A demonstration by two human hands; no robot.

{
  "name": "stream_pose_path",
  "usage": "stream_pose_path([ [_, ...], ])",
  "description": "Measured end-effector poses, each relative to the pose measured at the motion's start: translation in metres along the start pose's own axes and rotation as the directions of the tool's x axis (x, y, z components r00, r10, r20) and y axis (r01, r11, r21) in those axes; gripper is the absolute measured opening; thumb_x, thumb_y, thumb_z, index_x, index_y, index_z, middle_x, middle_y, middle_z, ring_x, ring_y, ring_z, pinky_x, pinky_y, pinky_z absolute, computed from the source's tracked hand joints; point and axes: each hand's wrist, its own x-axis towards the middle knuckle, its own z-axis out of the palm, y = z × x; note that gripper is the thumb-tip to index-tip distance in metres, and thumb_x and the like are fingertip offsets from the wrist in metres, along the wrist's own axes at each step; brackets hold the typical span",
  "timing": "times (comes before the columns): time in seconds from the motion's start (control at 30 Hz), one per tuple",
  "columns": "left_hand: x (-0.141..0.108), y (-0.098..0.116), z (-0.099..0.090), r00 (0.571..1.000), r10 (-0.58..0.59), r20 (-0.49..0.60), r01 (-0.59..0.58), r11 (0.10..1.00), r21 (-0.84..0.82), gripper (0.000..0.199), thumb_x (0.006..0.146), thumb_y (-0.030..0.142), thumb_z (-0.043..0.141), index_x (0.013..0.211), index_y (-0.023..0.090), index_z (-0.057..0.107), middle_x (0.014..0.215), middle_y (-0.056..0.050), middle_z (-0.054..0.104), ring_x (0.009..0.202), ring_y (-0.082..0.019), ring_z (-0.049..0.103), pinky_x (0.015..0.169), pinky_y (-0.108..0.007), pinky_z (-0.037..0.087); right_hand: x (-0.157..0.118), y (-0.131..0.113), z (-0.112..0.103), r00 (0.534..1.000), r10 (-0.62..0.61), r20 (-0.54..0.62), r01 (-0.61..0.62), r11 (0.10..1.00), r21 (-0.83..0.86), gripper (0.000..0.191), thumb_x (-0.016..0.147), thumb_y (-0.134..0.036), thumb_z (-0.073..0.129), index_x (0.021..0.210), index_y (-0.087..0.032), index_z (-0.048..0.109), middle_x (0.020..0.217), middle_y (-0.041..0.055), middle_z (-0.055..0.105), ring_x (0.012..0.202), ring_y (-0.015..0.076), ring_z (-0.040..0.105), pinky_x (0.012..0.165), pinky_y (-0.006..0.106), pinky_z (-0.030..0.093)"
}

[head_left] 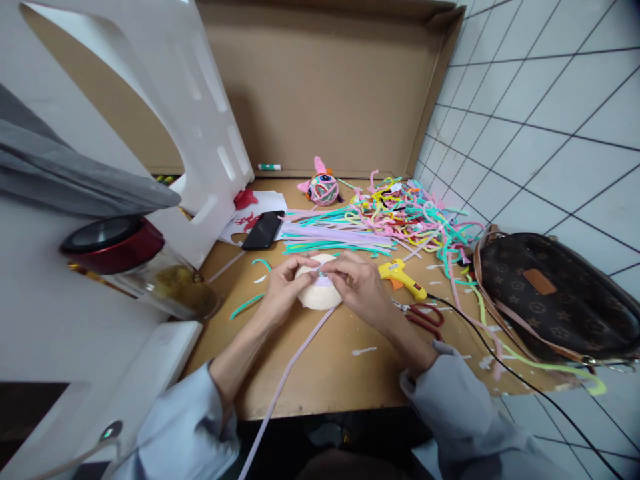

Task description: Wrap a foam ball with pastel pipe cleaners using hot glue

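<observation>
At the near middle of the table, a cream-coloured round ball point(319, 300) sits between my two hands. My left hand point(285, 288) grips it from the left, thumb and fingers bent at its upper side. The fingers of my right hand point(364, 287) are pinched together over the top of the ball, near a small lavender patch; what lies between the fingertips is too small to make out. A lavender pipe cleaner point(296, 360) runs from under the ball down past the table's front edge. Short teal pipe cleaner pieces point(247, 305) lie left of my left hand.
A yellow glue gun point(404, 278) and red-handled scissors point(425, 317) lie to the right. Behind are straight pipe cleaners point(340, 237), a tangled heap point(405, 210), a pink-eared figure point(323, 189) and a phone point(263, 230). A glass jug point(175, 280) and a brown handbag point(560, 293) flank the table.
</observation>
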Motion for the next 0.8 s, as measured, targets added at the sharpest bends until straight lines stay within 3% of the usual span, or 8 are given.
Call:
stream_pose_path([
  [0.27, -0.0010, -0.0006, -0.0009, 1.000, 0.005, 0.005, -0.005, 1.000, -0.027, 0.020, 0.062, 0.024, 0.073, 0.081, 0.018, 0.071, 0.126, -0.008, 0.067, 0.115, -0.029, 0.062, 0.084, -0.034, 0.051, -0.0018, -0.0011, -0.0007, 0.993, -0.071, 0.091, 0.080, 0.992, -0.100, 0.031, 0.088, -0.007, 0.045, 0.092, -0.018, 0.074, 0.083, 0.0052, 0.058, 0.078, 0.0169, 0.057, 0.069, 0.027, 0.042],
  [0.8, -0.0016, 0.0000, -0.0003, 1.000, -0.015, 0.009, 0.016, 0.996, -0.083, 0.017, 0.063, 0.023, 0.073, 0.079, 0.018, 0.073, 0.123, -0.007, 0.068, 0.109, -0.027, 0.063, 0.076, -0.029, 0.047, -0.0022, -0.0021, 0.0012, 0.985, -0.121, 0.125, 0.144, 0.970, -0.196, 0.032, 0.087, -0.004, 0.047, 0.090, -0.020, 0.075, 0.083, 0.0051, 0.055, 0.080, 0.0172, 0.053, 0.068, 0.028, 0.040],
])
